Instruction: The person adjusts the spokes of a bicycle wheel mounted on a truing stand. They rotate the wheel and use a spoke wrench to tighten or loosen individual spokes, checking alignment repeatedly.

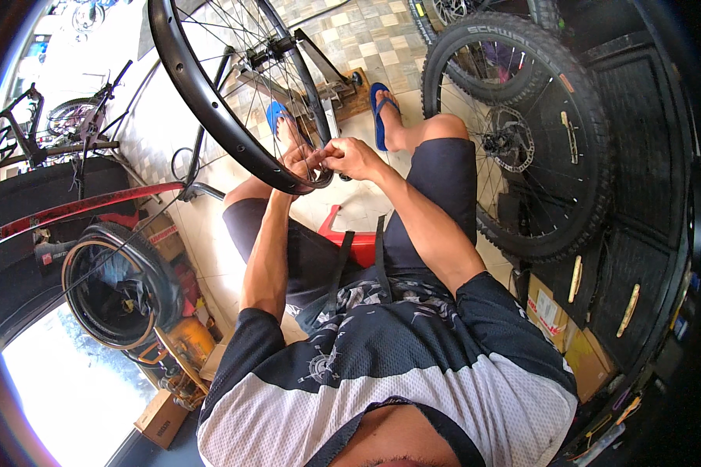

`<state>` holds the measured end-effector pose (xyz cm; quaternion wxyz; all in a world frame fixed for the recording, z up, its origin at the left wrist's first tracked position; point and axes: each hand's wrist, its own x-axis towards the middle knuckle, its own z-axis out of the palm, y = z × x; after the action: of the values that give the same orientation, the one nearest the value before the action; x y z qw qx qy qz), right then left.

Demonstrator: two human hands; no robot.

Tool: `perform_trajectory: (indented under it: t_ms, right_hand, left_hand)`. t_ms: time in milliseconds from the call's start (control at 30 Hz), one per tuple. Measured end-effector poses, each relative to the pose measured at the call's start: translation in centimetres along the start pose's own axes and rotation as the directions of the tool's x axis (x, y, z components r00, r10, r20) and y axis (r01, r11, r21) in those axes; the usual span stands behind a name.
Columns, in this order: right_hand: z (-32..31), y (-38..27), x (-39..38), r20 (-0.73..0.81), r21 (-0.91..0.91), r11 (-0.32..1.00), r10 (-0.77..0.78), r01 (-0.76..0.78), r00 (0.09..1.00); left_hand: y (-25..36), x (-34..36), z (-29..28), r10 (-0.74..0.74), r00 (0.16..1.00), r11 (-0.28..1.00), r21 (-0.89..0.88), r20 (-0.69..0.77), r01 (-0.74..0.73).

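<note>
Tiled floor (374, 35) lay underfoot. Black spoked wheel (214, 117) sat at a metal stand (319, 57); its near end met the left hand (304, 162) and right hand (352, 159), drawn together, exact grip not discernible. Cardboard boxes (588, 362) stood lower right, contents hidden

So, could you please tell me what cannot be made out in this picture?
In the head view:
Anything held between the left grip and right grip: too small, and covered by them.
Top of the rim: cut off by the upper edge.
Red object, its kind: partly hidden by the person.
Rear tyre: partly behind the front tyre.
</note>
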<state>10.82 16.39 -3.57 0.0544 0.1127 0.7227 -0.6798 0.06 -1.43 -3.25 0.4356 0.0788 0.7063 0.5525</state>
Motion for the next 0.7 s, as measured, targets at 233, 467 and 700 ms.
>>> perform_trajectory:
  t_ms: [233,467,700]
  right_hand:
    - [0.6,1.4,0.9,-0.008,0.057,0.997,0.053,-0.053,0.999]
    - [0.3,0.9,0.7,-0.065,-0.076,0.989,0.121,-0.126,0.991]
    - [0.1,-1.3,-0.4,-0.044,-0.118,0.993,0.001,-0.006,0.999]
  left_hand:
    - [0.9,-0.4,1.7,0.168,0.982,0.983,0.087,-0.081,-0.161]
    - [1.6,-0.4,1.1,0.091,0.980,0.994,0.077,-0.175,-0.078]
    - [1.7,-0.2,-0.5,-0.080,0.994,0.992,0.089,-0.075,0.087]
